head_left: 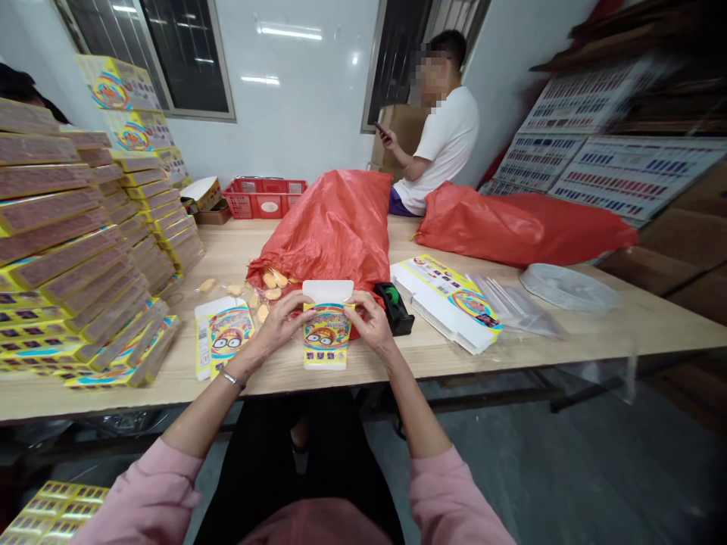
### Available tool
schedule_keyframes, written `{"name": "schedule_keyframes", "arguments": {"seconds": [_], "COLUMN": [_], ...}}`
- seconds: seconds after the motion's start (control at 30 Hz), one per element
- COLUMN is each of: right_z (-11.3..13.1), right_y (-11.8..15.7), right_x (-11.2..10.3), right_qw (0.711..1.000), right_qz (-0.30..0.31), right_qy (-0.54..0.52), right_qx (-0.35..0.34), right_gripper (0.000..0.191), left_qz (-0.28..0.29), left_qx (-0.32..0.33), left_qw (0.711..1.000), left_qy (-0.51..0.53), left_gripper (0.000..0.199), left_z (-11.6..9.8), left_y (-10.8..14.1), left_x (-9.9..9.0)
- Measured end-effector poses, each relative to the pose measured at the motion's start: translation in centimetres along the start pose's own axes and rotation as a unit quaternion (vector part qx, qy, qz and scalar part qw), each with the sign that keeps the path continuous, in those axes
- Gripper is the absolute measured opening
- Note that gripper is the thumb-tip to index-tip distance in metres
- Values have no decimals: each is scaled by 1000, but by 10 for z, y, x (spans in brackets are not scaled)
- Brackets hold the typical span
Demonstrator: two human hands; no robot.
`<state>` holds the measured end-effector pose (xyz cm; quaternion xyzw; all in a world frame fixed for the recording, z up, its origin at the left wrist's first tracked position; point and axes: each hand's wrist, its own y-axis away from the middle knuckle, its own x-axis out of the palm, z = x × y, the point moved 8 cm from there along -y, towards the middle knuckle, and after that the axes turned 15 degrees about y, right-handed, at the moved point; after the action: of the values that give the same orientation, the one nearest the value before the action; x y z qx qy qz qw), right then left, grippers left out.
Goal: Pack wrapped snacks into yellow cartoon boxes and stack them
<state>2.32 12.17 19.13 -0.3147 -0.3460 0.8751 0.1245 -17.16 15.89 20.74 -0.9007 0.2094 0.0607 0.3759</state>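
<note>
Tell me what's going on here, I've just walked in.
A person at a long wooden table holds a small yellow printed carton upright in the left hand and right hand, its white flap standing open at the top. A red woven sack lies just behind it, with small packets at its mouth, near a tape dispenser. Stacked cartons cover the table's left side. A co-worker sits beyond, holding a phone.

Glossy white walls frame two dark, metal-edged windows and reflect strip lights, while a long pale wooden worktable on a dark metal frame stands over a grey concrete floor.
</note>
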Motion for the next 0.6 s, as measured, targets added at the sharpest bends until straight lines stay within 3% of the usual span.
{"name": "schedule_keyframes", "arguments": {"seconds": [0.23,0.4,0.53,0.6], "right_z": [4,-2,-7,-6], "right_y": [1,-2,-7,-10], "right_x": [0,6,14,15], "right_qw": [999,994,980,983], "right_qz": [38,58,70,73], "right_qy": [-24,-70,-166,-157], "right_qx": [-2,58,81,65], "right_gripper": [17,24,56,55], "left_qz": [28,-30,-35,-21], "left_qx": [-29,-100,-130,-131], "left_qw": [999,989,972,975], "left_qy": [-20,106,193,181], "left_gripper": [26,26,53,53], "left_z": [-5,5,16,20], "left_y": [3,8,6,1], "left_x": [-2,-1,3,3]}}
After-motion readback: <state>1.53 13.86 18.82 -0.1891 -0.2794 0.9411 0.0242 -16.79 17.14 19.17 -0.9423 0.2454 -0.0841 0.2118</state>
